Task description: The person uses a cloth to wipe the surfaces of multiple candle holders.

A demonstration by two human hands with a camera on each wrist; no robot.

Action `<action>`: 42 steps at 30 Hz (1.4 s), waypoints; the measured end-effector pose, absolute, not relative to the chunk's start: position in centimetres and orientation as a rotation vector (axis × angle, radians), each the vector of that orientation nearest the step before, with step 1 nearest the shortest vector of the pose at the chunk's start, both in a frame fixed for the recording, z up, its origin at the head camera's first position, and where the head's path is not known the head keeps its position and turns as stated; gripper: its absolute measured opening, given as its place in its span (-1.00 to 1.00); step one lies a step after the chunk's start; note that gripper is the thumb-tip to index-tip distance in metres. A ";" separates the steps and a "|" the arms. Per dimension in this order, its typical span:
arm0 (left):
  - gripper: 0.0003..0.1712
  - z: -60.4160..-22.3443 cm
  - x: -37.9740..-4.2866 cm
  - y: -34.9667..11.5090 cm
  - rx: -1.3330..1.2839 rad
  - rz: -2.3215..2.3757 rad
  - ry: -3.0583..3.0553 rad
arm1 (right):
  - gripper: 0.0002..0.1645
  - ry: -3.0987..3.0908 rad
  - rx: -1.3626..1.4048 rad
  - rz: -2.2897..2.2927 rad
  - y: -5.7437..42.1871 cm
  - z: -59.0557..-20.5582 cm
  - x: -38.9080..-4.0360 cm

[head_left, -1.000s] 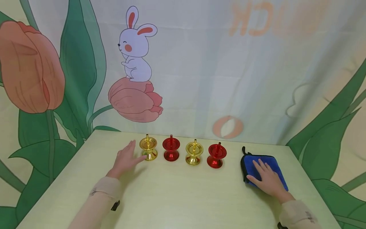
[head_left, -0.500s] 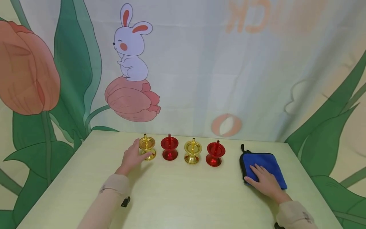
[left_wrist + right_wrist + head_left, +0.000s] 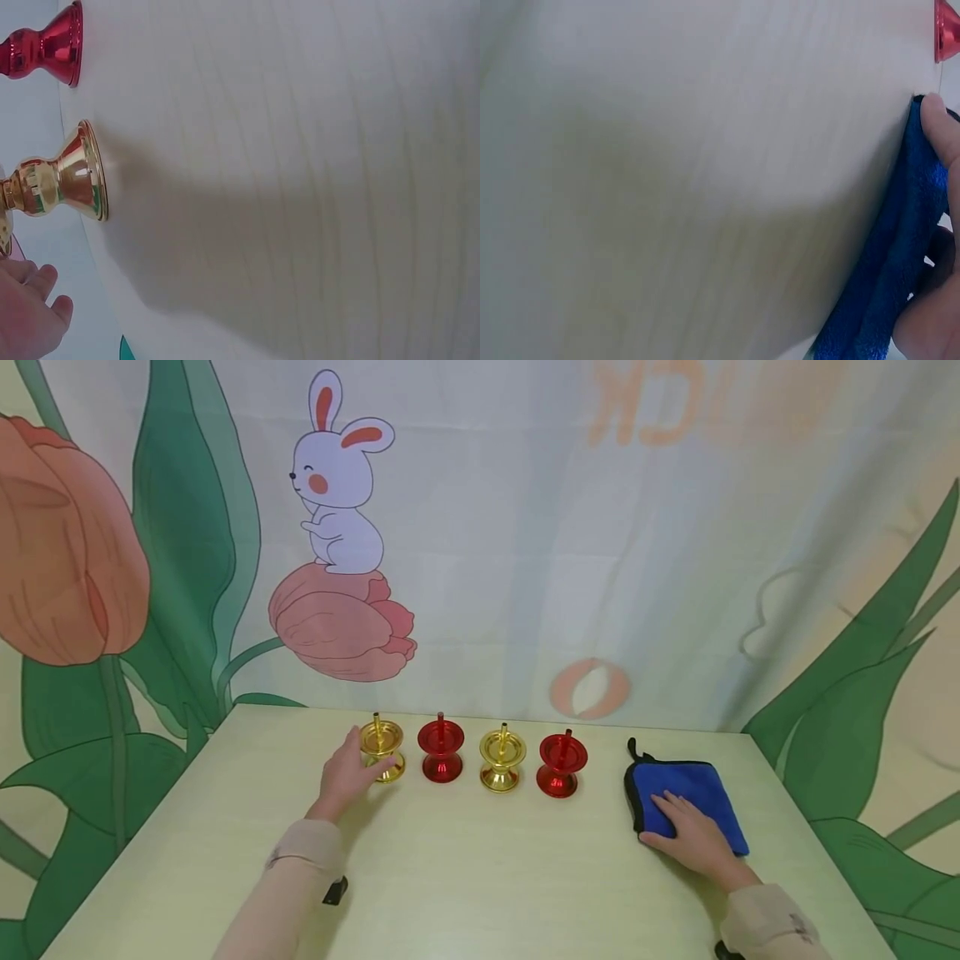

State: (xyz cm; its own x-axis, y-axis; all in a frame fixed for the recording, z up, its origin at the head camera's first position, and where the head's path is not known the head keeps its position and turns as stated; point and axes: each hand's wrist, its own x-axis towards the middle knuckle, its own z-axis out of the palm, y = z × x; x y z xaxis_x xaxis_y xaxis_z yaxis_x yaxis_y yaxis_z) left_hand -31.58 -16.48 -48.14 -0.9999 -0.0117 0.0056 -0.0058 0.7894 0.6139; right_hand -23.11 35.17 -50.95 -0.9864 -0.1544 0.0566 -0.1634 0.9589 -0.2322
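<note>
My left hand (image 3: 348,778) is at the left side of the leftmost gold candle holder (image 3: 388,767), thumb across its front and fingers slightly bent beside it. In the left wrist view that gold holder stands upright on the table, fingertips (image 3: 43,281) right by its upper dish. My right hand (image 3: 692,837) rests on a blue zippered pouch (image 3: 693,777) with black trim, its fingers spread over the top. The right wrist view shows the thumb (image 3: 941,127) at the pouch's edge.
To the right of the first holder stand a red candle holder (image 3: 441,767), another gold one (image 3: 501,777) and another red one (image 3: 559,783), in a row. Behind the pale table (image 3: 510,877) hangs a curtain (image 3: 487,527) printed with tulips and a rabbit.
My left hand has moved right, in to the leftmost gold holder, with its thumb coming across the front. My right hand stays on the pouch. The head view has shifted slightly.
</note>
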 end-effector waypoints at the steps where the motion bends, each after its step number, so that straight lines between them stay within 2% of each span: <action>1: 0.23 -48.2 -31.6 -16.5 0.031 -1.018 -2.964 | -0.03 -3.066 0.247 0.359 35.1 -50.9 -23.1; 12: 0.26 -48.1 -31.9 -15.7 0.236 -1.103 -2.985 | -0.14 -3.066 0.171 0.332 35.0 -50.8 -23.8; 19: 0.21 -48.2 -32.3 -15.0 0.358 -1.153 -2.964 | -0.20 -3.044 0.121 0.361 34.9 -50.8 -24.1; 42: 0.10 -49.1 -31.8 -14.2 0.428 -1.120 -2.751 | -0.25 -3.060 0.064 0.411 34.9 -50.6 -24.3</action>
